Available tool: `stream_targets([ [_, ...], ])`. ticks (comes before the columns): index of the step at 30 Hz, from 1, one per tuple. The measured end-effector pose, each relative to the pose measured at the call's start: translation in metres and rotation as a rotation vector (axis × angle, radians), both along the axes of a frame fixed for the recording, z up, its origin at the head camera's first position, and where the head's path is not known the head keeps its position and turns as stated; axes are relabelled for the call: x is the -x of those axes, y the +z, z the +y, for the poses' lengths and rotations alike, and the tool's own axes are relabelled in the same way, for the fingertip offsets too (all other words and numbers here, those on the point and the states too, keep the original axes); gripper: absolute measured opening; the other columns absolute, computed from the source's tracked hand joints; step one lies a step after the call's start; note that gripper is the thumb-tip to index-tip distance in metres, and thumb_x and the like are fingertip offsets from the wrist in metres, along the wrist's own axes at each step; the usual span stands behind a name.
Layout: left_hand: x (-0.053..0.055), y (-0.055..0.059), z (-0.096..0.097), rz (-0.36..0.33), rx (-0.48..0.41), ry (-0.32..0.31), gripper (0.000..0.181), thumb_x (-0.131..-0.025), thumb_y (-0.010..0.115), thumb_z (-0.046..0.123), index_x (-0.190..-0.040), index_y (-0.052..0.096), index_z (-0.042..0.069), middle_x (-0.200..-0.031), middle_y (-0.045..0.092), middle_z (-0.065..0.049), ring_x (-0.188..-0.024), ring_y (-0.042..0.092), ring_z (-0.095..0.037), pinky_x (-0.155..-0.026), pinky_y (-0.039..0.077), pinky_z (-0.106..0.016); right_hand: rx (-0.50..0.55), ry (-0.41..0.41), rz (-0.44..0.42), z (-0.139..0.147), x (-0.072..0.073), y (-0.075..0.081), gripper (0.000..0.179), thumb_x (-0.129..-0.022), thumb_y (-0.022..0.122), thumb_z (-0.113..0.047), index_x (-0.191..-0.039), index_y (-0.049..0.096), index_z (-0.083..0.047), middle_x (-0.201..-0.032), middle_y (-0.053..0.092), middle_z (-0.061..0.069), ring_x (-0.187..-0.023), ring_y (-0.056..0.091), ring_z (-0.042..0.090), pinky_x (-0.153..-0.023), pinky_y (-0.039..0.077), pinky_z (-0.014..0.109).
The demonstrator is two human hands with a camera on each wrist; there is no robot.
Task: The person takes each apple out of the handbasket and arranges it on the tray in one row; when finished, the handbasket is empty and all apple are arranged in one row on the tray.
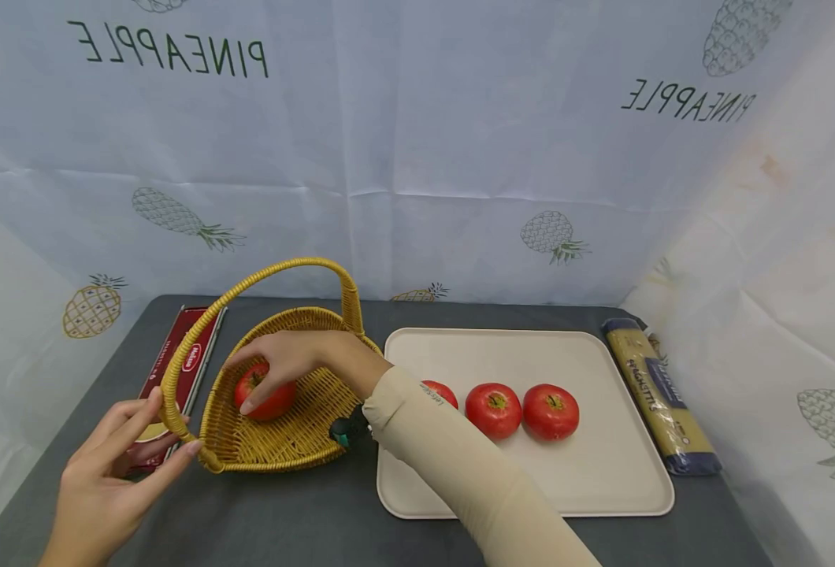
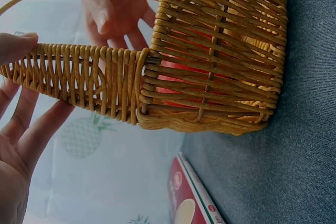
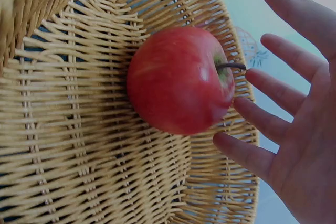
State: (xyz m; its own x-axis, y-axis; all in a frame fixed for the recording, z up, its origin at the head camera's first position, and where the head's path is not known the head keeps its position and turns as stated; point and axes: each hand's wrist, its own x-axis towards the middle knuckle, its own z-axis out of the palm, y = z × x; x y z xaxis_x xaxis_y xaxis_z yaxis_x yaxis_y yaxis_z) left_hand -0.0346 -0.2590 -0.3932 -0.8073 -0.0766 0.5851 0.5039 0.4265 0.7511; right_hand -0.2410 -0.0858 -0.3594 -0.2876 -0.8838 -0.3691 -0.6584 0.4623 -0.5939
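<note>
A yellow wicker basket (image 1: 318,445) with a tall arched handle (image 1: 250,282) stands on the left half of the table. One red apple (image 3: 176,85) lies inside, stem pointing to the side in the right wrist view. Over the basket reaches my right hand (image 1: 286,354), its fingers spread and extended above the apple; the right wrist view shows the palm apart from the fruit. My left hand (image 1: 109,476) pinches the near base of the handle, thumb on one side and fingers on the other, as the left wrist view also shows.
Three more red apples (image 1: 493,411) sit on a beige tray (image 1: 602,488) to the right, one partly behind my right sleeve. A spaghetti packet (image 1: 662,398) lies along the tray's right side. Behind the basket's left side is a red box (image 1: 176,339). A pineapple-print curtain (image 1: 446,118) hangs behind.
</note>
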Motion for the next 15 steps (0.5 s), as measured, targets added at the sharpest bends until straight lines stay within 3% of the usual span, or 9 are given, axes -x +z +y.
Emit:
stream_targets([
  [8, 0.004, -0.008, -0.003, 0.088, -0.120, -0.133, 0.067, -0.078, 0.077, -0.016, -0.137, 0.045, -0.025, -0.119, 0.060, -0.003, -0.100, 0.074, 0.000, -0.087, 0.059, -0.011, -0.044, -0.004, -0.001, -0.008, -0.006, -0.007, 0.076, -0.088, 0.077, -0.049, -0.155, 0.043, -0.036, -0.161, 0.036, -0.015, -0.144, 0.035, 0.001, -0.109, 0.042, 0.011],
  [11, 0.004, -0.008, -0.002, 0.082, -0.117, -0.120, 0.067, -0.079, 0.078, -0.013, -0.137, 0.046, -0.024, -0.120, 0.060, -0.002, -0.099, 0.074, 0.002, -0.086, 0.058, -0.011, -0.055, -0.010, -0.002, -0.009, -0.006, -0.011, 0.076, -0.087, 0.077, -0.049, -0.154, 0.044, -0.037, -0.160, 0.037, -0.015, -0.142, 0.036, 0.000, -0.108, 0.042, 0.011],
  [15, 0.005, -0.008, -0.002, 0.097, -0.152, -0.149, 0.068, -0.080, 0.078, -0.010, -0.137, 0.044, -0.025, -0.120, 0.060, -0.003, -0.100, 0.074, 0.000, -0.087, 0.058, -0.011, -0.066, -0.018, -0.016, -0.007, -0.005, -0.016, 0.073, -0.087, 0.078, -0.049, -0.152, 0.047, -0.036, -0.159, 0.038, -0.016, -0.141, 0.037, 0.000, -0.109, 0.041, 0.011],
])
